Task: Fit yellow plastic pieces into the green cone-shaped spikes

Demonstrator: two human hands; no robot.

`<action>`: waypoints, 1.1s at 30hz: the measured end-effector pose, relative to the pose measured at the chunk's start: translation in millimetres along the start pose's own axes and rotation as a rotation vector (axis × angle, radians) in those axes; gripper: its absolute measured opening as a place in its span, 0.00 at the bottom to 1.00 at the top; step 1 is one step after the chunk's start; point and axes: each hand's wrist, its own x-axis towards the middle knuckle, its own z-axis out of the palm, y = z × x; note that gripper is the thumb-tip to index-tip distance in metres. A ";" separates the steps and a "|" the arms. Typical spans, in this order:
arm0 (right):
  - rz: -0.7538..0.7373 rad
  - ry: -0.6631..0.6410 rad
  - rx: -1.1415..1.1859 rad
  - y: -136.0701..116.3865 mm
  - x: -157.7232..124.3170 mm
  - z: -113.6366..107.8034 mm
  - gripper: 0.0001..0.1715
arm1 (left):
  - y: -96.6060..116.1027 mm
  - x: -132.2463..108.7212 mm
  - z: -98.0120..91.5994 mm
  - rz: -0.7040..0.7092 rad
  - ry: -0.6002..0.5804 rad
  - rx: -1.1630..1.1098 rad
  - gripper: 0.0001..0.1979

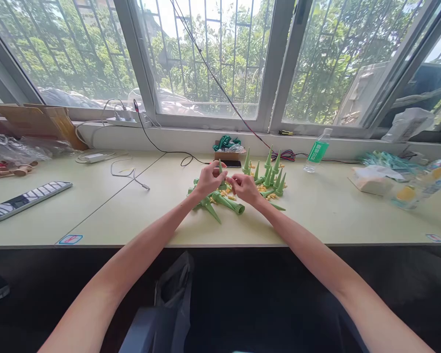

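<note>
My left hand (208, 179) is closed around a green plastic spike (220, 167), which points upward between the fingers. Close beside it, the fingers of my right hand (244, 188) are pinched together near the same spike; whatever they hold is too small to make out. Under and in front of my hands lie loose green spikes (210, 210), one with its round open end (238, 209) toward me. Small yellow parts (228, 192) are scattered among them. Right of my hands, several green spikes (268, 174) stand point-up, with more yellow pieces around their bases.
Behind the spikes are a small cardboard box (228, 155) with green material and a dark phone (231, 163). A water bottle (316, 152) stands to the right, near a tissue pack (371, 179). Leftward lie a white cable (132, 177) and a dark flat device (27, 200).
</note>
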 end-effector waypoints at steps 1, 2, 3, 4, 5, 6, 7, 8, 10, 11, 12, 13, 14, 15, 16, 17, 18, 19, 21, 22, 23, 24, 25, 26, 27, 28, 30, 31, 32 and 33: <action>0.001 -0.003 0.003 0.3 -0.1 0.1 0.24 | -0.2 0.0 0.1 0.002 0.001 0.000 0.10; 0.003 -0.005 0.004 0.5 -0.2 0.1 0.24 | -0.5 0.0 0.3 0.006 0.002 0.003 0.10; 0.004 -0.007 0.004 0.6 -0.2 0.2 0.24 | -1.0 0.0 0.5 0.012 0.004 0.009 0.10; 0.004 -0.009 0.004 0.6 -0.2 0.2 0.24 | -1.5 0.0 0.7 0.020 0.006 0.018 0.10; 0.006 -0.013 0.006 0.6 -0.1 0.2 0.24 | -2.1 0.1 0.9 0.030 0.010 0.029 0.10; 0.008 -0.015 0.007 0.5 -0.1 0.2 0.24 | -2.7 0.1 1.1 0.041 0.014 0.040 0.10; 0.010 -0.018 0.007 0.3 -0.1 0.2 0.24 | -3.1 0.1 1.3 0.053 0.017 0.051 0.10; 0.010 -0.020 0.006 0.2 -0.2 0.1 0.24 | -3.3 0.1 1.5 0.064 0.021 0.060 0.10; 0.003 -0.018 -0.001 -0.1 -0.4 -0.2 0.26 | -2.9 -0.1 1.6 0.086 0.025 0.081 0.10; -0.001 -0.016 -0.004 -0.2 -0.6 -0.4 0.27 | -2.5 -0.3 1.6 0.096 0.025 0.094 0.11; -0.005 -0.015 -0.006 -0.2 -0.9 -0.5 0.29 | -1.9 -0.6 1.5 0.106 0.025 0.106 0.11; -0.006 -0.016 -0.005 -0.2 -1.0 -0.6 0.30 | -1.3 -0.9 1.4 0.114 0.026 0.118 0.11; -0.003 -0.021 -0.005 0.0 -1.1 -0.6 0.32 | -0.8 -1.2 1.3 0.122 0.027 0.130 0.11; 0.004 -0.029 -0.004 0.3 -1.1 -0.5 0.34 | -0.3 -1.5 1.3 0.130 0.028 0.139 0.11; 0.012 -0.039 -0.001 0.7 -1.0 -0.3 0.35 | 0.0 -1.7 1.3 0.135 0.028 0.143 0.11; 0.023 -0.048 0.005 1.3 -0.7 0.0 0.36 | 0.3 -1.8 1.4 0.137 0.027 0.142 0.11; 0.038 -0.052 0.017 1.9 -0.4 0.2 0.36 | 0.4 -1.9 1.6 0.135 0.027 0.137 0.11; 0.054 -0.054 0.035 2.5 0.0 0.5 0.36 | 0.6 -1.8 1.9 0.129 0.027 0.130 0.11; 0.084 -0.063 0.084 3.6 0.7 0.6 0.32 | 0.8 -1.5 2.4 0.115 0.039 0.123 0.11; 0.094 -0.075 0.111 4.1 0.9 0.5 0.29 | 0.8 -1.3 2.7 0.109 0.051 0.126 0.10; 0.098 -0.089 0.132 4.6 1.1 0.4 0.27 | 0.7 -1.1 2.8 0.105 0.063 0.133 0.10; 0.097 -0.104 0.146 5.3 1.2 0.4 0.25 | 0.6 -0.9 2.9 0.102 0.073 0.142 0.09; 0.091 -0.116 0.151 6.2 1.3 0.4 0.23 | 0.4 -0.8 2.9 0.098 0.081 0.150 0.09; 0.084 -0.124 0.150 7.4 1.3 0.6 0.22 | 0.3 -0.7 2.9 0.095 0.086 0.156 0.09; 0.077 -0.130 0.144 8.7 1.3 0.9 0.20 | 0.2 -0.7 2.8 0.092 0.087 0.160 0.09; 0.069 -0.134 0.138 10.0 1.3 1.3 0.19 | 0.3 -0.8 2.8 0.089 0.085 0.162 0.09; 0.051 -0.145 0.134 12.4 1.2 2.0 0.17 | 0.7 -1.1 2.7 0.081 0.081 0.167 0.08; 0.040 -0.150 0.135 13.0 1.1 2.1 0.16 | 1.0 -1.4 2.7 0.080 0.076 0.169 0.08; 0.027 -0.155 0.135 13.3 1.0 2.1 0.16 | 1.3 -1.6 2.7 0.079 0.070 0.171 0.08; 0.013 -0.160 0.128 13.0 0.9 1.8 0.17 | 1.5 -1.8 2.7 0.081 0.065 0.171 0.08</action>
